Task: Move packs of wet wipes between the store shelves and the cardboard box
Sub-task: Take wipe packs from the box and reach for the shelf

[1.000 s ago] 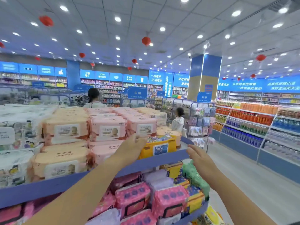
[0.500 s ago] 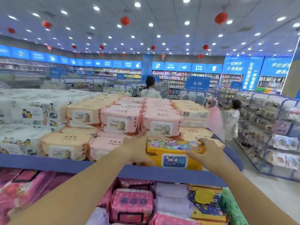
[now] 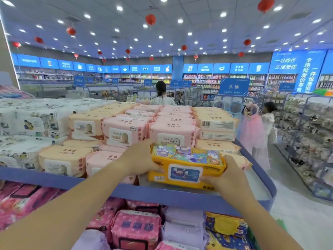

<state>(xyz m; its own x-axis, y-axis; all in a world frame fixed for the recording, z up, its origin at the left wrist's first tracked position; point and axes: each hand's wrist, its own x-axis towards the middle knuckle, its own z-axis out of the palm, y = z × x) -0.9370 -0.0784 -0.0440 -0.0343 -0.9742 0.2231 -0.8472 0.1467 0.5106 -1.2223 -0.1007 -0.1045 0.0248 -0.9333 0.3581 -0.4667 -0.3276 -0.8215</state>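
A yellow pack of wet wipes (image 3: 185, 165) with a blue label and cartoon print lies at the front right of the top shelf (image 3: 162, 195), a blue-edged tier. My left hand (image 3: 138, 157) grips its left end and my right hand (image 3: 228, 175) grips its right end, fingers curled under the front edge. Behind and to the left stand stacks of pink packs (image 3: 124, 132), peach packs (image 3: 63, 159) and white packs (image 3: 27, 123). No cardboard box is in view.
The lower shelf holds dark pink packs (image 3: 135, 228), lilac packs (image 3: 183, 224) and yellow-blue packs (image 3: 225, 228). A person (image 3: 162, 94) stands beyond the shelf, and a small person (image 3: 268, 120) stands in the aisle at right beside wire racks (image 3: 310, 132).
My right hand has come onto the yellow pack's right end, and both hands now hold it. The view has turned left and drawn closer to the shelf.
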